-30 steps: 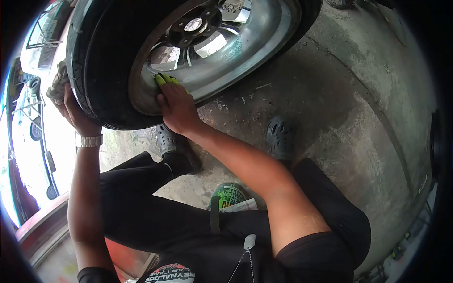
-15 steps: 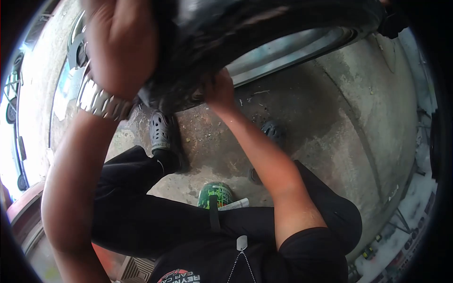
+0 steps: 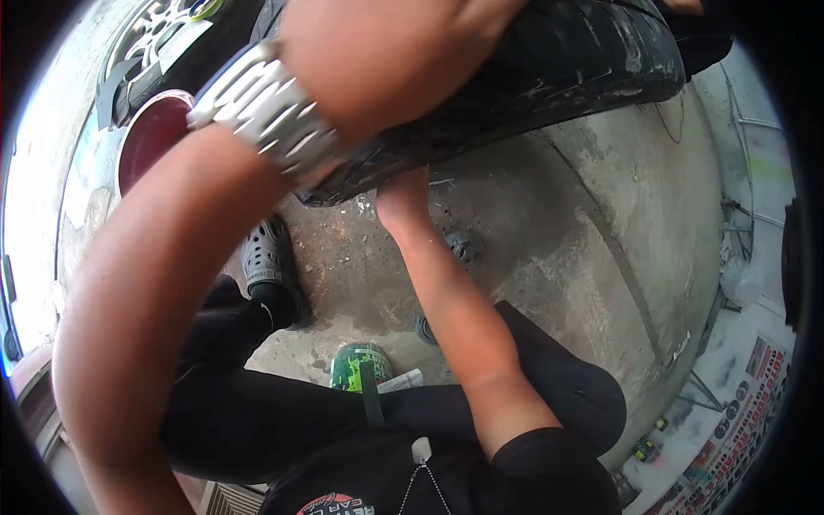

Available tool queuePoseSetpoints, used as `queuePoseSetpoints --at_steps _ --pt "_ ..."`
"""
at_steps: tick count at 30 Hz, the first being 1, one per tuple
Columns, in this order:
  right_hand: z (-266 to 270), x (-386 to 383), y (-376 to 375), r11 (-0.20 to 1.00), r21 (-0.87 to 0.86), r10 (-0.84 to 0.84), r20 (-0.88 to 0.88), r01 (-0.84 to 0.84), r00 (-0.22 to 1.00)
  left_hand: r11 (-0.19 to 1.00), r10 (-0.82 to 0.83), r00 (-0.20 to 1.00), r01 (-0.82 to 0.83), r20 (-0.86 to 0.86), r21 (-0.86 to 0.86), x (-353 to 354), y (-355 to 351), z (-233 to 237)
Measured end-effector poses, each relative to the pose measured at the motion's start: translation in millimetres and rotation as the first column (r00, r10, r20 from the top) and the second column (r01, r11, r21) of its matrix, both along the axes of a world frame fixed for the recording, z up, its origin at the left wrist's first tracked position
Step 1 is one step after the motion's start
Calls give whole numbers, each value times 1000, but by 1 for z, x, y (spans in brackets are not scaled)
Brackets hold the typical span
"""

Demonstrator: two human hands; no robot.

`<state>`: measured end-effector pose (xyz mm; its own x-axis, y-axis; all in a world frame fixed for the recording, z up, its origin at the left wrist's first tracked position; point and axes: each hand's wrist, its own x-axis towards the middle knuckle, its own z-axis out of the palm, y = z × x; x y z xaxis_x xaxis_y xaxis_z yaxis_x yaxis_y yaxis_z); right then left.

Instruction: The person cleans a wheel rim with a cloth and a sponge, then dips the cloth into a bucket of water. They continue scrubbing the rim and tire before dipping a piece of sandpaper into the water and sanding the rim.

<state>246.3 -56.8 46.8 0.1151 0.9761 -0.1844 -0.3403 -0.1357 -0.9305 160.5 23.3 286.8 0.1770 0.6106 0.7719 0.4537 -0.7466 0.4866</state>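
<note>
A black tire fills the top of the view, its scuffed tread turned towards me. My left hand, with a metal watch band at the wrist, reaches across the tire's near left part. Its fingers are out of sight past the top edge, so whether they grip cannot be told. From below, my right hand holds the tire's lower edge, its fingers hidden behind the rubber. Both my shoes, including the grey clog, rest on the concrete floor below the tire.
Part of another person's hand shows beyond the tire. A maroon tub and a silver spoked wheel are at upper left. A green container stands by my leg. Metal stands and a printed banner lie rightward.
The tire has tilted so its tread faces me and the central opening no longer shows. My left hand has swept right across it; my right hand stays underneath, now more hidden.
</note>
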Motion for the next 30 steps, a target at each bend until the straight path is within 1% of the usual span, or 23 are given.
queuePoseSetpoints --at_steps 1,3,5,6,7,8,9,11,12,14,16,17,18,19,20,21,22,23,24,26,28,29,30 --pt "2 -2 -2 999 33 3 14 -3 1000 994 -32 997 40 -77 106 -8 10 -9" --pt "-9 1 -6 983 169 -2 368 -65 930 969 -148 982 168 -116 182 -24 18 -28" --pt "-42 13 -5 935 317 -103 672 -159 733 920 -376 926 368 38 137 -34 21 -56" --pt "-62 28 0 916 312 -114 806 -253 581 914 -401 912 393 85 98 -41 14 -63" --pt "-81 42 5 891 305 -153 899 -336 411 946 -324 942 320 88 50 -51 4 -63" --pt "-88 79 19 886 213 -107 959 -412 264 969 -246 965 247 85 0 -61 -6 -63" --pt "-95 115 34 869 120 -74 991 -480 112 986 -94 995 95 19 -140 -71 -25 -54" --pt "-113 145 72 880 40 -36 999 -473 17 976 -61 995 76 79 -202 -76 -34 -55" --pt "-130 142 85 905 54 -52 999 -422 17 970 -33 993 59 110 -237 -79 -38 -58" --pt "-155 94 66 969 124 -114 992 -213 57 951 19 984 37 180 -306 -81 -46 -63" --pt "-142 44 44 950 266 -227 948 -163 222 941 62 966 27 250 -337 -81 -40 -60" --pt "-122 42 34 903 339 -237 906 -265 351 913 183 919 -27 350 -406 -74 -40 -56" --pt "-110 56 33 892 295 -166 919 -344 357 871 309 848 -70 431 -486 -60 -46 -50" --pt "-98 71 33 873 250 -92 928 -420 360 855 336 842 -84 421 -512 -57 -48 -47" --pt "-94 125 62 874 90 26 972 -477 232 837 362 837 -98 411 -538 -54 -52 -45" --pt "-104 133 70 873 23 90 974 -488 207 818 387 831 -110 399 -564 -51 -55 -42" --pt "-112 140 78 867 -44 153 972 -497 179 874 258 900 -63 351 -482 -79 -56 -62" --pt "-115 145 86 856 -112 214 965 -504 150 912 132 948 -2 289 -410 -82 -55 -61" --pt "-117 151 89 854 -110 225 959 -508 171 938 99 973 -21 208 -346 -77 -54 -61" --pt "-108 157 97 863 -86 227 946 -498 232 923 155 939 -27 307 -384 -56 -48 -54" --pt "-107 156 88 872 -74 249 917 -483 311 936 124 967 -40 223 -349 -55 -47 -53" --pt "-101 146 84 874 -79 241 928 -480 285 961 70 993 -42 94 -272 -63 -42 -52" --pt "-93 136 80 875 -85 232 937 -476 259 967 52 998 -42 31 -250 -66 -41 -50"
